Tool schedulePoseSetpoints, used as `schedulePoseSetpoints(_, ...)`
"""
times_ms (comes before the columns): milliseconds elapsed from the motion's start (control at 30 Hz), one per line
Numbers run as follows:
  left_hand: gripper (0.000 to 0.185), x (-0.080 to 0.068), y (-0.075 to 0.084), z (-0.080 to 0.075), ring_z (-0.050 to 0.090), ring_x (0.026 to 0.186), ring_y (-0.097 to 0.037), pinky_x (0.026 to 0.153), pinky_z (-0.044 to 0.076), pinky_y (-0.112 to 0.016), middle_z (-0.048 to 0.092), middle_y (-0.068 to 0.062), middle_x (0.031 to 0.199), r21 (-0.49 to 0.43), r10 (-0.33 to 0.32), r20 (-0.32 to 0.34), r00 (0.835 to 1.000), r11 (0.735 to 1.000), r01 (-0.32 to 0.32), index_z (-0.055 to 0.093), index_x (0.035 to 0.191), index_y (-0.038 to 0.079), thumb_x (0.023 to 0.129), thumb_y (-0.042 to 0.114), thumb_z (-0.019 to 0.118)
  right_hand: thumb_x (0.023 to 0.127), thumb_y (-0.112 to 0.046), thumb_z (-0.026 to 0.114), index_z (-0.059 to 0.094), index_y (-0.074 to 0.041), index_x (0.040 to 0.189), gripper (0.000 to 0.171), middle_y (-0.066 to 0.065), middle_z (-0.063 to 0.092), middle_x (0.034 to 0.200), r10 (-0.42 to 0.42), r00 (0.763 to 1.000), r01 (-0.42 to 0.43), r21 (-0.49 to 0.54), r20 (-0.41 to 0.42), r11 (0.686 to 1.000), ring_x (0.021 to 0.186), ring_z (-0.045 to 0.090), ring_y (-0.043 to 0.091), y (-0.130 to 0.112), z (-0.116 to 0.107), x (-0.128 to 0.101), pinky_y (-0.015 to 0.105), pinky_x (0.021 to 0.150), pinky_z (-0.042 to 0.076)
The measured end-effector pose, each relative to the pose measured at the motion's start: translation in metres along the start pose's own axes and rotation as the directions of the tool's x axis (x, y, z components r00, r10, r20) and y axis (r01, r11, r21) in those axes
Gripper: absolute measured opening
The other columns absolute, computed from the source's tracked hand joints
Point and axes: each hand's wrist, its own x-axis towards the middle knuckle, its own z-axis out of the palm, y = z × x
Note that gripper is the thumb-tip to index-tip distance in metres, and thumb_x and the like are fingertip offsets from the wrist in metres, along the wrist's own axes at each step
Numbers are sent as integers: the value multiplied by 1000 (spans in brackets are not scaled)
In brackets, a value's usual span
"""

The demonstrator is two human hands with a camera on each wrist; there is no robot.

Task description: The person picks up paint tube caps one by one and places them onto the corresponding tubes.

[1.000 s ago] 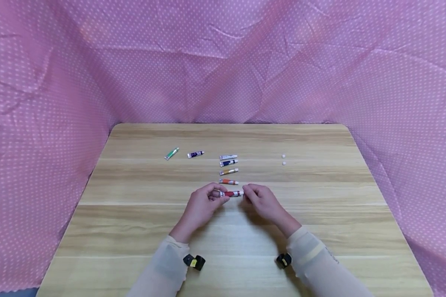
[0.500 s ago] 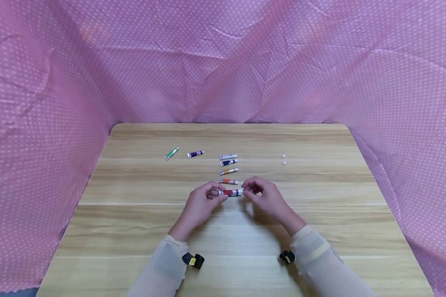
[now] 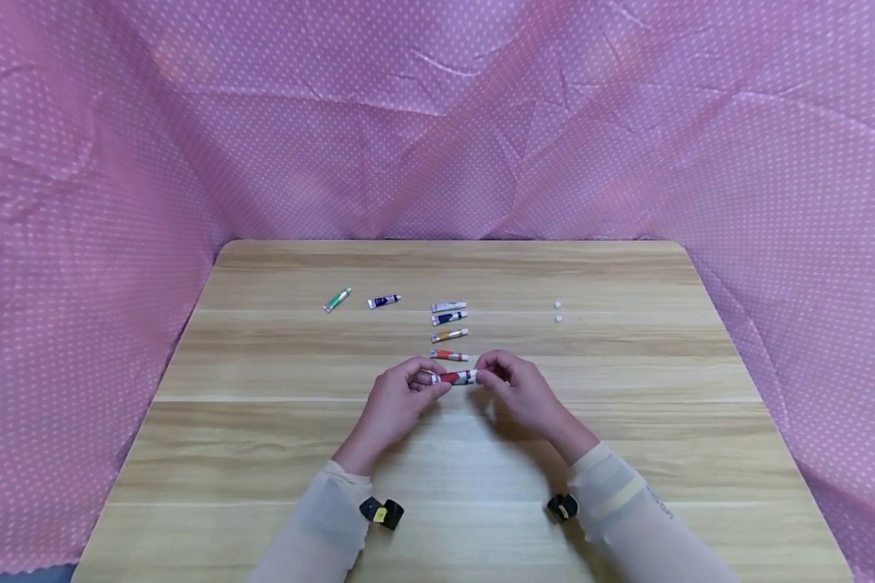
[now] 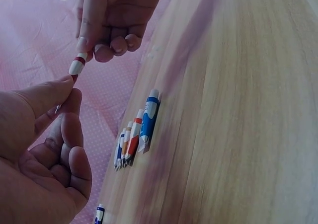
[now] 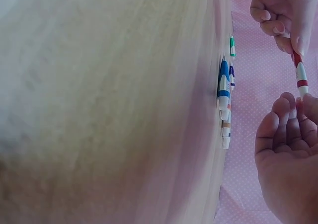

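Red tube (image 3: 455,377) lies left-right mid-frame; left hand (image 3: 397,401) pinches its body, right hand (image 3: 518,389) pinches the cap end.

sheer cream sleeves (image 3: 321,518), black-and-yellow wrist clips (image 3: 382,512), bare hands.

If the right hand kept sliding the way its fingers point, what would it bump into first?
The right hand points leftward along the red tube it pinches, so it would probably meet the left hand holding the other end, though depth is hard to judge.
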Motion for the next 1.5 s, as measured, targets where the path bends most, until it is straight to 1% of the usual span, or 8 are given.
schedulePoseSetpoints(200, 15, 0, 0, 0, 65, 88, -19, 77, 53, -33, 75, 4, 97, 13, -3, -9, 1000, 1000, 3, 76, 111, 30, 98, 27, 83, 110, -15, 63, 67, -10, 112, 7, 21, 70, 103, 23, 998, -24, 26, 57, 999, 92, 62, 22, -2, 1, -1, 24, 79, 52)
schedulePoseSetpoints(467, 15, 0, -3, -1, 66, 90, -19, 78, 53, -33, 75, 4, 98, 7, -11, -15, 1000, 1000, 11, 76, 113, 29, 98, 29, 82, 105, -12, 72, 71, -10, 116, 12, 12, 76, 103, -24, 999, 22, -58, -27, 998, 91, 66, 16, -6, 0, 1, 27, 82, 56)
schedulePoseSetpoints(667, 16, 0, -5, 2, 64, 91, -19, 79, 52, -32, 75, 2, 101, -7, -7, -5, 1000, 1000, 7, 76, 114, 27, 99, 30, 81, 100, -10, 77, 76, -13, 109, 9, 1, 80, 100, -56, 997, 49, -119, -60, 992, 91, 68, 12, -5, -1, -1, 26, 83, 57)
schedulePoseSetpoints(933, 16, -1, -9, 9, 66, 87, -17, 77, 54, -31, 75, 4, 97, 6, 23, -8, 1000, 1000, -23, 76, 110, 26, 96, 28, 84, 102, -12, 74, 76, -12, 107, 5, 3, 78, 100, -35, 999, 32, -106, -25, 994, 91, 67, 14, -1, -1, -6, 26, 82, 56)
schedulePoseSetpoints(1067, 17, -1, -10, 11, 67, 87, -16, 78, 56, -32, 74, 6, 96, 45, 42, -11, 999, 998, -41, 74, 110, 27, 96, 28, 85, 102, -10, 72, 75, -11, 108, 6, 5, 78, 103, -9, 1000, 9, -84, 4, 996, 93, 67, 16, 2, -1, -7, 26, 83, 56)
schedulePoseSetpoints(1167, 22, 0, -10, 13, 68, 87, -13, 81, 58, -33, 74, 6, 98, 104, 75, -3, 997, 992, -75, 72, 116, 25, 98, 29, 83, 103, -9, 72, 74, -11, 109, 6, 5, 78, 104, -21, 1000, 21, -95, 5, 995, 96, 68, 16, 3, -1, -6, 27, 86, 57)
schedulePoseSetpoints(1333, 27, 2, -10, 13, 67, 86, -11, 83, 59, -34, 73, 5, 100, 228, 95, 31, 995, 968, -100, 67, 127, 21, 102, 26, 78, 103, -10, 72, 74, -12, 110, 8, 2, 78, 105, -30, 999, 34, -141, 29, 989, 99, 70, 14, 4, -2, -4, 29, 90, 60)
schedulePoseSetpoints(1500, 19, 5, -9, 13, 63, 88, -12, 82, 56, -34, 70, 5, 104, 313, 95, 65, 993, 943, -111, 69, 121, 23, 104, 31, 75, 101, -13, 76, 74, -13, 113, 12, -1, 77, 104, -14, 998, 26, -184, 63, 983, 96, 70, 12, 7, -8, -2, 27, 88, 60)
